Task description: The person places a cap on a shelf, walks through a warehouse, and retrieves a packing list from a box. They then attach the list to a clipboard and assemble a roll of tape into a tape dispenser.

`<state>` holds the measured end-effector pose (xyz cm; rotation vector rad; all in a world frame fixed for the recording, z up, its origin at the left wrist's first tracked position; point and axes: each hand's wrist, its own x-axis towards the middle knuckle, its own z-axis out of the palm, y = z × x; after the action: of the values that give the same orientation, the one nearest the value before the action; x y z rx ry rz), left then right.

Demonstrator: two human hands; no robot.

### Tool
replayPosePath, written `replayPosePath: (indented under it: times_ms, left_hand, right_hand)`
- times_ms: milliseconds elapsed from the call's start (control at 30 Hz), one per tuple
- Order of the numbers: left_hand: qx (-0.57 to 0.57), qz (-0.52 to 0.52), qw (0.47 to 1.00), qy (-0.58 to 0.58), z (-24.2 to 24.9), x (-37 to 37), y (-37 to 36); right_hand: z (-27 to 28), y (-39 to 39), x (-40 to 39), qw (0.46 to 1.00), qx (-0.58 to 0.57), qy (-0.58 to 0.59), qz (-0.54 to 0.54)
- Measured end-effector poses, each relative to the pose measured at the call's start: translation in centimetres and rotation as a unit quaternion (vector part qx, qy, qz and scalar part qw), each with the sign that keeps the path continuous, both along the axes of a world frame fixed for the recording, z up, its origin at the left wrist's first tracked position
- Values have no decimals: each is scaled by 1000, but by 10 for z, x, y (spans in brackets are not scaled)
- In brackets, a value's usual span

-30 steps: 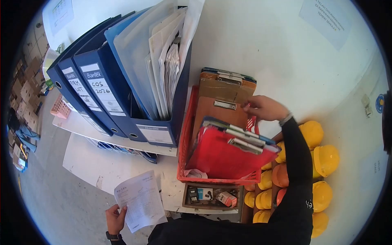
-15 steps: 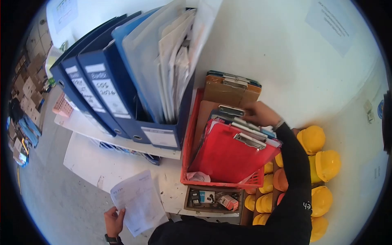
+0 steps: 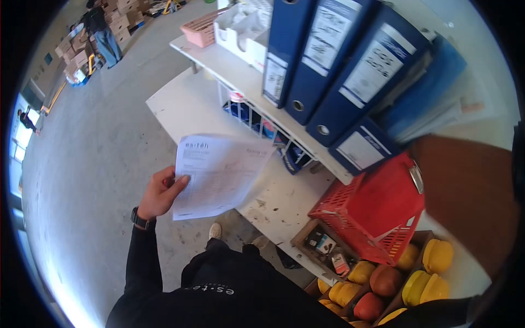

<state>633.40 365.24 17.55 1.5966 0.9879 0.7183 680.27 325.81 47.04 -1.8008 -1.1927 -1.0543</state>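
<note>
My left hand (image 3: 160,191) pinches the left edge of a printed white sheet of paper (image 3: 224,175), thumb on top. The paper hangs over the floor and the table's edge. At the right, a brown clipboard board (image 3: 470,197), blurred by motion, is up beside the red crate (image 3: 333,205). My right sleeve (image 3: 437,314) reaches toward the lower right edge; the right hand itself does not show. A red clipboard (image 3: 388,199) stands tilted in the crate, its metal clip at the upper right.
Blue binders (image 3: 328,60) line a white shelf with a pink basket (image 3: 202,30). Below the crate sits a small wooden tray (image 3: 298,239) of small boxes. Several yellow, orange and red hard hats (image 3: 437,256) fill a rack. A person (image 3: 101,33) stands by stacked cartons.
My view has swung left and down. The brown board has come up out of the crate, and the right hand has left the view. The sheet has risen with my left hand.
</note>
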Motion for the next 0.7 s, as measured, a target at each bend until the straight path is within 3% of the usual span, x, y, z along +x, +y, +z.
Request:
replayPosePath:
  times_ms: [33,100,133,200,233,300,400,533,567,700]
  left_hand:
    - [0,7,1000,1,-2,-10,8]
    - [-24,8,997,-75,-14,-29,25]
    - [-21,22,995,-90,-15,-37,32]
    - [-29,37,992,-114,-25,-60,49]
    - [-43,49,989,-133,-32,-74,56]
    - [-45,58,987,-141,-43,-103,69]
    - [-40,79,984,-157,-46,-142,88]
    - [-37,102,984,-145,-46,-200,101]
    - [-38,105,983,-146,-49,-209,104]
    - [-54,155,967,-198,-73,-243,101]
  right_hand:
    - [5,15,-9,998,61,-26,24]
    - [17,8,-20,998,-42,-9,40]
    - [15,12,-25,998,-40,-12,43]
    - [3,16,-40,995,-40,93,10]
    - [10,-4,-17,971,-204,119,29]
    - [4,8,-16,913,-393,46,94]
    - [-38,193,-131,864,-396,202,239]
    - [-140,372,-177,704,-540,285,364]
    - [-157,409,-195,652,-589,275,390]
    - [-241,530,-231,585,-677,174,411]
